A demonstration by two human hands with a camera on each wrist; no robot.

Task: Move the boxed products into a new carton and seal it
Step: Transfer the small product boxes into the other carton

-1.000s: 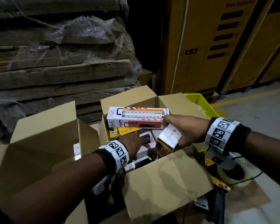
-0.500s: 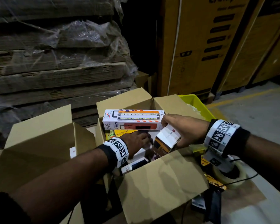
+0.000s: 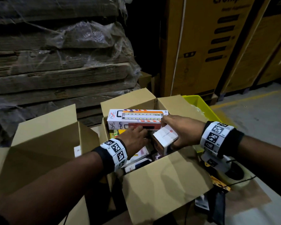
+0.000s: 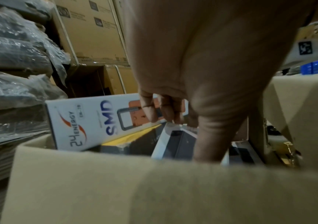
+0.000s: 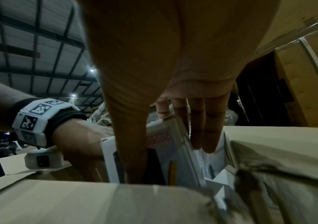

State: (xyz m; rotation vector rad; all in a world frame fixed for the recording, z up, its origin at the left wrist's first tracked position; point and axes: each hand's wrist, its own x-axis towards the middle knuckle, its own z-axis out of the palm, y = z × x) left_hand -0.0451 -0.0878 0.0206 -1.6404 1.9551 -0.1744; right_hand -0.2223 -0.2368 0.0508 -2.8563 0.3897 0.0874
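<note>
An open brown carton (image 3: 161, 184) in the middle holds several boxed products. On top, at its far side, lies a long white and orange lamp box (image 3: 136, 117), marked SMD in the left wrist view (image 4: 89, 121). My left hand (image 3: 135, 137) reaches into the carton, and its fingers (image 4: 162, 112) curl against the lamp box's near lower edge. My right hand (image 3: 180, 130) pinches a small white box (image 3: 165, 135) between thumb and fingers (image 5: 202, 128), beside the lamp box's right end. A second open carton (image 3: 44, 140) stands to the left with one small white box (image 3: 77, 151) showing inside.
A plastic-wrapped stack of flat cardboard (image 3: 55, 62) rises behind the cartons. Tall yellow-brown cartons (image 3: 209, 46) stand at the back right. A yellow crate (image 3: 199, 104) sits behind the middle carton, and a tape roll (image 3: 234, 174) lies on the floor under my right wrist.
My left hand rose from the lower boxes to the lamp box's near edge. My right hand kept hold of the small white box, almost in place.
</note>
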